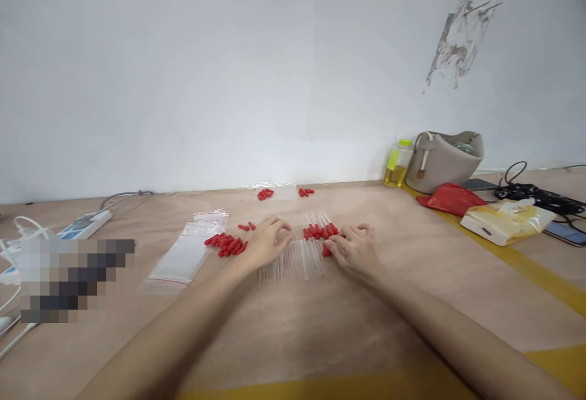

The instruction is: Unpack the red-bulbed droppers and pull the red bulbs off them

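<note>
My left hand [270,240] hovers with curved, parted fingers at the left end of a row of thin clear tubes [297,261]. Nothing shows in its grasp. To the right, my right hand [356,248] has its fingertips closed on a red rubber bulb [326,250] beside those tubes; part of the bulb is hidden. Just behind lies a second row of clear tubes with red bulbs [318,231] on their near ends. A pile of loose red bulbs [226,244] rests left of my left wrist, and two more bulbs [246,227] lie behind it.
Clear zip bags [180,253] lie at left, near a power strip [86,224] with cables. Small groups of red bulbs [265,194] sit by the wall. At right are a bottle [397,165], a grey bag [446,162], a red pouch [451,199] and a tissue pack [506,221].
</note>
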Demonstrator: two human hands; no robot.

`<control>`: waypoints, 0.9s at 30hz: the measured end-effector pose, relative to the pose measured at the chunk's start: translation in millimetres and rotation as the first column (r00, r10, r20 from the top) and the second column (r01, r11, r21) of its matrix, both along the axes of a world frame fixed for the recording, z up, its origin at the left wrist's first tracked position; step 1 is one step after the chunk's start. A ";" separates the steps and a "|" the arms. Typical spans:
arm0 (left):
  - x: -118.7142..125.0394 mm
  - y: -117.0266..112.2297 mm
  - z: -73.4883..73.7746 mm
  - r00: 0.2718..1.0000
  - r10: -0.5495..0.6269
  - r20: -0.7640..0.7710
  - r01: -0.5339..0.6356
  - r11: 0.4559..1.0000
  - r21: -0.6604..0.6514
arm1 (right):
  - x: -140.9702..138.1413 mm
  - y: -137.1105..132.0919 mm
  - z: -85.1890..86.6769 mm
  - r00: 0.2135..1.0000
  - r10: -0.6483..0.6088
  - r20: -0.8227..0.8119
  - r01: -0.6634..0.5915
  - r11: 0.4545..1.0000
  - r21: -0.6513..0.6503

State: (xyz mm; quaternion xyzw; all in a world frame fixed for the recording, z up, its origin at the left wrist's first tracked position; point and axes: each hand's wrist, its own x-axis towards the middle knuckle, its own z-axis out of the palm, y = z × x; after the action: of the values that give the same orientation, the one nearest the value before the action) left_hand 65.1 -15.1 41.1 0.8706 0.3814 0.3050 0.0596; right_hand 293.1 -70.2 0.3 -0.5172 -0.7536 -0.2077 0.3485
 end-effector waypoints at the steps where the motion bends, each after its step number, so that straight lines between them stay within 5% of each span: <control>1: 14.5 6.1 -1.2 0.999 -0.038 0.007 0.039 0.995 -0.096 | 4.5 -1.5 -3.5 1.000 -0.008 -0.021 0.007 1.000 -0.012; 7: 65.7 47.7 -13.6 0.991 -0.134 -0.010 0.121 0.921 -0.370 | 22.6 -3.3 -18.1 0.986 0.003 -0.166 -0.026 0.990 -0.141; 13: 71.6 63.0 -22.4 0.994 -0.109 -0.016 0.088 0.872 -0.482 | 24.8 0.0 -17.6 0.959 -0.015 -0.281 -0.035 0.984 -0.173; 17: 72.6 60.3 -21.6 0.999 -0.031 0.028 0.040 0.887 -0.460 | 24.1 -1.1 -17.8 0.968 0.009 -0.249 -0.043 0.991 -0.130; 22: 44.5 33.3 -13.9 0.980 0.135 0.145 -0.082 0.942 -0.325 | 24.4 -0.7 -18.4 0.967 0.012 -0.254 -0.031 0.997 -0.072; 27: -15.7 -12.3 -19.3 0.990 0.052 0.130 -0.037 0.993 -0.116 | 11.0 -6.5 -13.5 0.967 0.084 -0.241 -0.083 0.996 0.014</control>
State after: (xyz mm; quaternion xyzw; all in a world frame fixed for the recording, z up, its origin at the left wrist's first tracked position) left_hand 49.4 -27.5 21.8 0.8348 0.4127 0.3415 0.1271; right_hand 304.1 -76.7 -13.2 -0.5059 -0.7262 -0.1298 0.4469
